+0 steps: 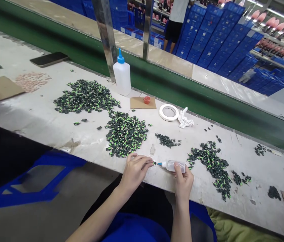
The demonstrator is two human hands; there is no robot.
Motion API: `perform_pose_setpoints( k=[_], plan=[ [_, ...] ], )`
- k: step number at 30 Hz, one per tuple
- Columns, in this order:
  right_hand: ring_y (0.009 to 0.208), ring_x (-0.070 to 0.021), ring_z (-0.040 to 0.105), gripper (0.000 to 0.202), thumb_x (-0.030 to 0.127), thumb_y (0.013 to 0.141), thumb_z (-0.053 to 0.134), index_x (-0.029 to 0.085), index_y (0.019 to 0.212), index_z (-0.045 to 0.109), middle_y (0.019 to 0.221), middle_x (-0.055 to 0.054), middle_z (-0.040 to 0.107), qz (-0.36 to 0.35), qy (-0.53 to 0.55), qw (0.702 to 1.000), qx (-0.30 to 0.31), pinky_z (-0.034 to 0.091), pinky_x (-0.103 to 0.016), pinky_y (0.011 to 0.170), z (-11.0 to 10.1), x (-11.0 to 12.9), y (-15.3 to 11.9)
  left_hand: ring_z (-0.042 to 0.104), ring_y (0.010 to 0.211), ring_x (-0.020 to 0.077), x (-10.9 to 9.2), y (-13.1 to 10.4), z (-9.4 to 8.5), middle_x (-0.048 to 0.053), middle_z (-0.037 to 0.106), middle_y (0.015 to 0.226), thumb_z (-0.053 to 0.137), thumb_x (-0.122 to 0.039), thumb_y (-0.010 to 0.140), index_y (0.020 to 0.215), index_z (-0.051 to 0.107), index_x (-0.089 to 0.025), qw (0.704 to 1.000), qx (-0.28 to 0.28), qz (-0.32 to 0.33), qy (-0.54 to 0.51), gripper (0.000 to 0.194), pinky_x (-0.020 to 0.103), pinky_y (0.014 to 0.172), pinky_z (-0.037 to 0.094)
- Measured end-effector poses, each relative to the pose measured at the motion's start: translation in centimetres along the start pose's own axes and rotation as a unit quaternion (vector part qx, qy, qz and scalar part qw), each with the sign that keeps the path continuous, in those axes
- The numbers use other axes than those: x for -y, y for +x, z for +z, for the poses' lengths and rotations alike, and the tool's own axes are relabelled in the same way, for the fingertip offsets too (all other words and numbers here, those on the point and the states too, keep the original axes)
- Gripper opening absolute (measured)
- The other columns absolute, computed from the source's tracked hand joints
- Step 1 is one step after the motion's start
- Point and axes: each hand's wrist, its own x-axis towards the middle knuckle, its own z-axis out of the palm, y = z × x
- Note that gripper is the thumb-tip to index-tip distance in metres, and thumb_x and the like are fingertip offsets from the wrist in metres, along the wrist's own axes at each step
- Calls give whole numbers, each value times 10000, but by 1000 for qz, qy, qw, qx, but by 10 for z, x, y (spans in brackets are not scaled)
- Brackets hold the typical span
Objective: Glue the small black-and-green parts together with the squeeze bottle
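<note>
Right hand (183,181) grips a small bottle (174,166); left hand (136,168) pinches a piece (154,163) beside its tip (159,164). Heaps (126,134) flank the bottle; finished share unclear.

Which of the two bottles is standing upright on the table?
The larger white bottle with the blue nozzle. It stands by itself, whereas the smaller bottle is held on its side in the right hand.

Tabletop (91,144) is off-white and kinda grubby, with loose piles of black-and-green bits (126,134) all over. Farther back: dark phone (49,59), upright blue-capped bottle (122,78), flat cardboard (136,103), and a white tape roll (162,116) right beside some crumpled tissue (186,120).
</note>
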Motion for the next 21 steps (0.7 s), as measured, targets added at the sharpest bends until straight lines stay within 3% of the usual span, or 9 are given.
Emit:
perform_pose_setpoints(
  k=[13,21],
  plan=[
    [541,-139,463,366,514,703,646,160,632,586,548,25,525,16,19,999,-32,374,-258,531,1,0,-2,697,662,150,-1,2,-2,-43,762,747,622,-231,871,741,627,-234,999,22,-32,3,131,374,835,357],
    [535,-133,456,354,498,706,656,168,614,563,542,30,511,9,34,999,-14,373,-251,516,2,0,-3,701,672,157,1,0,1,-43,764,758,651,-208,844,760,641,-236,999,24,-39,-1,89,381,845,362]
  ],
)
